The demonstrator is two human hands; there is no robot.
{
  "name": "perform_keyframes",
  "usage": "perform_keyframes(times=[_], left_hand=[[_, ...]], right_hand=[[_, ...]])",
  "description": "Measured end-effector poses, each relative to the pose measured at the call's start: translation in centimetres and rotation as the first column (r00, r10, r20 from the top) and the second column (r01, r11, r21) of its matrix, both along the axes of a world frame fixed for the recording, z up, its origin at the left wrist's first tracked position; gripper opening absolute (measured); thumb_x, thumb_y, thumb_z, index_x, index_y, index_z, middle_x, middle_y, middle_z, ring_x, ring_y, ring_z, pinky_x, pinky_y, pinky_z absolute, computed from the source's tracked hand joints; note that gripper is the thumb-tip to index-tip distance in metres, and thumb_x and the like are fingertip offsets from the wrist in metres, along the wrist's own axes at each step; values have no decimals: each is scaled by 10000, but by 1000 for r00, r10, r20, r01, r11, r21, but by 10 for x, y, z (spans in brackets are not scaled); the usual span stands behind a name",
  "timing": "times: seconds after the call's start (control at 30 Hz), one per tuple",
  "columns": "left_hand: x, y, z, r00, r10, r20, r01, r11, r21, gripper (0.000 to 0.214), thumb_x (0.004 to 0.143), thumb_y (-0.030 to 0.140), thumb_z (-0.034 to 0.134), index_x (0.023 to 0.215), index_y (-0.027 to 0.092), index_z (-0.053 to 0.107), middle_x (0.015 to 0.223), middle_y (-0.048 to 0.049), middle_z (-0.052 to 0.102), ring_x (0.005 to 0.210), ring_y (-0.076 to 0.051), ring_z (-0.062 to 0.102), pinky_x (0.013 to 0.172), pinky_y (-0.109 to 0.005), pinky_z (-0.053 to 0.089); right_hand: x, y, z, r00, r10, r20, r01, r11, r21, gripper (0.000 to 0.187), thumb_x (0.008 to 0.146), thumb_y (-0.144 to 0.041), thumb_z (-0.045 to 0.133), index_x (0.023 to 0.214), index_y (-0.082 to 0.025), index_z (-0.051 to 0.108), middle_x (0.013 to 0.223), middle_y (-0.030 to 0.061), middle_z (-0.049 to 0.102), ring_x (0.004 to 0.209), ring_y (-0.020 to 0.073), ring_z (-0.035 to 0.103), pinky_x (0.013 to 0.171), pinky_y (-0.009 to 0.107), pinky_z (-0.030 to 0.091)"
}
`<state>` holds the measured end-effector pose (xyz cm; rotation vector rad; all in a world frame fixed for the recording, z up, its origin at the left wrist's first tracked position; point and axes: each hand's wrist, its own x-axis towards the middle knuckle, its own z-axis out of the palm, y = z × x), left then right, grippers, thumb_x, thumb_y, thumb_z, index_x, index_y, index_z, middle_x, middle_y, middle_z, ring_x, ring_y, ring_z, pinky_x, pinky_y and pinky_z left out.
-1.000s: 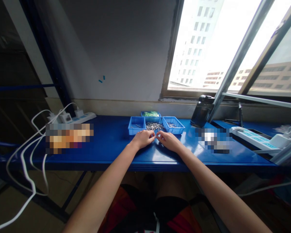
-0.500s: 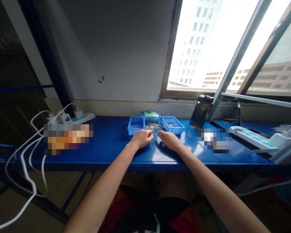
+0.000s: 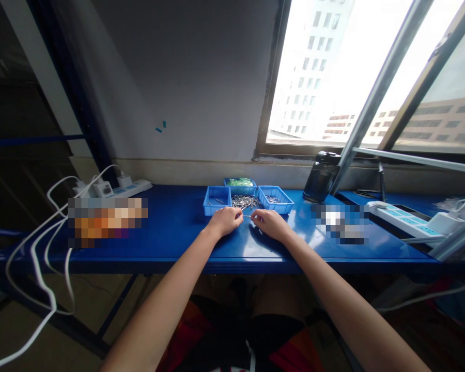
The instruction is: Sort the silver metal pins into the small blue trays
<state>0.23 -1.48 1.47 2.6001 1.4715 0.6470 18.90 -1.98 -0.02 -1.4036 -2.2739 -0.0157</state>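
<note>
My left hand (image 3: 225,220) and my right hand (image 3: 269,223) rest on the blue table (image 3: 170,232), fingertips pinched towards each other. A thin metal pin (image 3: 247,215) spans the gap between them, and both pinches seem to touch it. Just beyond my fingers lies a loose heap of small metal pins (image 3: 245,201). It sits between a left blue tray (image 3: 217,200) holding a few pins and a right blue tray (image 3: 276,199) holding several more. A third blue tray (image 3: 239,183) with green parts stands behind them.
A white power strip (image 3: 126,188) with white cables (image 3: 39,248) lies at the left. A black container (image 3: 320,184) stands by the window sill. Another power strip (image 3: 403,217) with a charger lies at the right. A slanted metal bar (image 3: 375,93) crosses the window.
My hands have drawn slightly apart and a little towards me; the thin pin now shows between the fingertips. The view has shifted slightly.
</note>
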Motion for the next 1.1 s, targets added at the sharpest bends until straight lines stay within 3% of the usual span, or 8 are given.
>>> perform_keyframes(times=[0.57, 1.1], left_hand=[[0, 3, -1, 1000, -9, -3, 9, 1000, -28, 187, 766, 292, 457, 840, 202, 604, 818, -25, 640, 768, -164, 578, 663, -228, 427], [1, -1, 0, 998, 37, -55, -38, 999, -19, 368, 865, 414, 293, 902, 190, 584, 876, -70, 636, 823, -200, 584, 678, -258, 426]], right_hand=[[1, 3, -3, 999, 26, -22, -26, 999, 19, 129, 783, -257, 477, 831, -195, 581, 687, 2, 615, 595, 104, 518, 552, 194, 321], [0, 2, -3, 998, -50, 40, 50, 999, -14, 254, 883, -294, 331, 868, -194, 563, 798, 50, 643, 740, 148, 579, 630, 203, 340]])
